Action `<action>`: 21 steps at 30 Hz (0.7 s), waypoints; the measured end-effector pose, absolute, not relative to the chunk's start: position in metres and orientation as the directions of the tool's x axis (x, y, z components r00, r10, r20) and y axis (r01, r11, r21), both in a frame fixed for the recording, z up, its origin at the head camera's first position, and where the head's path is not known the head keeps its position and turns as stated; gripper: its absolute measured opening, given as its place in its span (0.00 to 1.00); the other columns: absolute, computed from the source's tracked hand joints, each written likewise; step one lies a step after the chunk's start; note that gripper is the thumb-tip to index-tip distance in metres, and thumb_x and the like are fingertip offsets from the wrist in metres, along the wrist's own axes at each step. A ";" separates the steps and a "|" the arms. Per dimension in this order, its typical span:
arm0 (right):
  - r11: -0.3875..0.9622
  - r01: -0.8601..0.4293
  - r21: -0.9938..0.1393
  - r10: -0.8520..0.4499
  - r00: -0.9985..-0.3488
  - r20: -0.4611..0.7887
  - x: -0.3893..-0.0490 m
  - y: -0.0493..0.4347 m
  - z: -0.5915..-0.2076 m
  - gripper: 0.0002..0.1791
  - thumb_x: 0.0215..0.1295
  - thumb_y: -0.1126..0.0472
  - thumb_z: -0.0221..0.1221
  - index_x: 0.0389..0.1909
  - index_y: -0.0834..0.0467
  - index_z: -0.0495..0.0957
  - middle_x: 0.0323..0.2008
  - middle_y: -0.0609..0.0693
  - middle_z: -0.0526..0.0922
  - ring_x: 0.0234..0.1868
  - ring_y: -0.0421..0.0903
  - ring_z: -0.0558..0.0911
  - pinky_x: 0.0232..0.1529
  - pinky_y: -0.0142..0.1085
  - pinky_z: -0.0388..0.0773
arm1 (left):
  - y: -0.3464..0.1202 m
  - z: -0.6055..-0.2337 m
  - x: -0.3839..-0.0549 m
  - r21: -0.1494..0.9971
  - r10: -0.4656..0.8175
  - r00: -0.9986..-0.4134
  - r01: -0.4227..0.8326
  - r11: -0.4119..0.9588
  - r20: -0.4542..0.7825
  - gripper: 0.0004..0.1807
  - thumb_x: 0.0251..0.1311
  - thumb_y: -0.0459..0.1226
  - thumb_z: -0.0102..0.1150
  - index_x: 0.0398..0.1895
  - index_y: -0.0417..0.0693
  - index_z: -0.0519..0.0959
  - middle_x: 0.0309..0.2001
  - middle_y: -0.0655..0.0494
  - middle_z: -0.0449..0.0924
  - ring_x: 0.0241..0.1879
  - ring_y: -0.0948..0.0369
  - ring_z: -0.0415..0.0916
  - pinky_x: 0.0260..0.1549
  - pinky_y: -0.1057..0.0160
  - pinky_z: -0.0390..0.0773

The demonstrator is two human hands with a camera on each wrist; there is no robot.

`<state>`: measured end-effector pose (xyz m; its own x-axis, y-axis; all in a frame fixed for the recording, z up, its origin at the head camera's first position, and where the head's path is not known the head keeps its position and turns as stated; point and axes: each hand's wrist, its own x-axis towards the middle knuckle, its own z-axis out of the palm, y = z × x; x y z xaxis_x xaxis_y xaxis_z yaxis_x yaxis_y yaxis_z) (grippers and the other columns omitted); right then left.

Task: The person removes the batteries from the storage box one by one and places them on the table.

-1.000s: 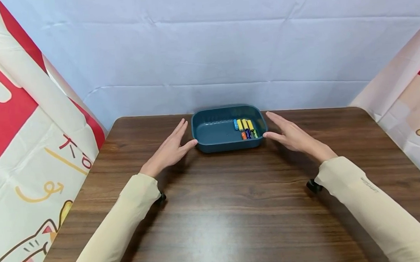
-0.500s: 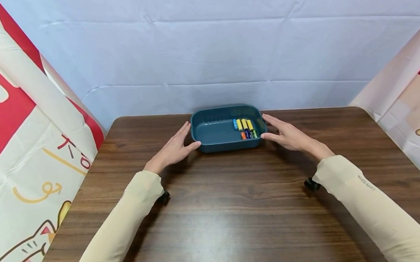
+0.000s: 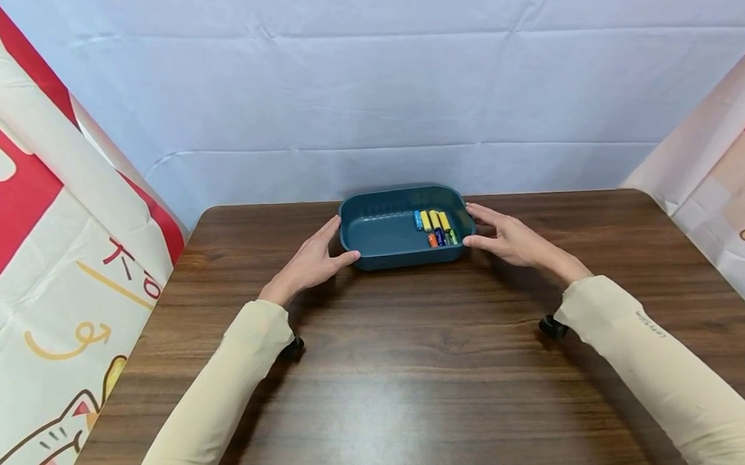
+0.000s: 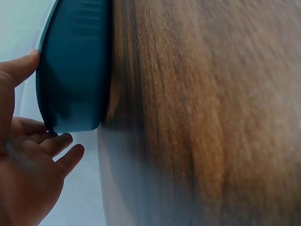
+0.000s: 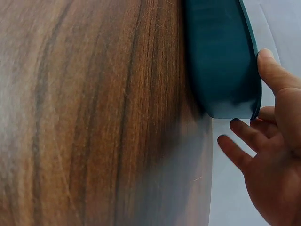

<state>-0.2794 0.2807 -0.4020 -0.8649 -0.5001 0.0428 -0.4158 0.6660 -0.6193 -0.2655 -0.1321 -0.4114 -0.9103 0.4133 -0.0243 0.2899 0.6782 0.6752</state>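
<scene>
A dark teal plastic bin (image 3: 393,261) with rounded corners stands near the table's back edge. Several batteries (image 3: 435,220) lie in its right half, with yellow, blue, orange and green casings; the left half shows bare floor. My left hand (image 3: 311,262) holds the bin's left end, thumb on the near corner of the rim and fingers along the end wall. At the opposite end, my right hand (image 3: 510,241) grips in the same way. Both wrist views show the thumb (image 4: 28,66) at the rim and the fingers (image 5: 247,136) by the end wall, the lower ones apart from it.
The brown wood-grain table (image 3: 380,372) stretches from the bin toward me. Close behind it hangs a white cloth backdrop (image 3: 378,106), with printed cloths (image 3: 43,228) at the sides. A small black device (image 3: 553,327) sits under each wrist.
Both hands have moved inward onto the ends of the bin, the left one slightly to the right and the right one slightly to the left. The bin and batteries stay nearly where they were.
</scene>
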 end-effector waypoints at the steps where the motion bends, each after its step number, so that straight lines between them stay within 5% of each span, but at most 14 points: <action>1: 0.664 -0.416 -0.622 -0.499 -0.865 0.046 -0.279 0.280 -0.402 0.42 0.78 0.52 0.59 0.83 0.61 0.50 0.80 0.63 0.53 0.73 0.66 0.66 0.61 0.63 0.72 | -0.132 -0.411 -0.266 0.677 0.413 -0.911 0.288 0.677 -0.025 0.51 0.72 0.56 0.59 0.85 0.46 0.42 0.84 0.53 0.38 0.81 0.52 0.44 0.75 0.45 0.53; 21: 0.680 -0.434 -0.591 -0.479 -0.873 0.090 -0.271 0.286 -0.405 0.42 0.76 0.51 0.62 0.81 0.62 0.54 0.78 0.64 0.57 0.63 0.65 0.77 0.56 0.60 0.75 | -0.126 -0.410 -0.262 0.674 0.422 -0.906 0.296 0.677 -0.026 0.52 0.71 0.56 0.60 0.85 0.45 0.44 0.84 0.51 0.39 0.80 0.51 0.48 0.74 0.45 0.55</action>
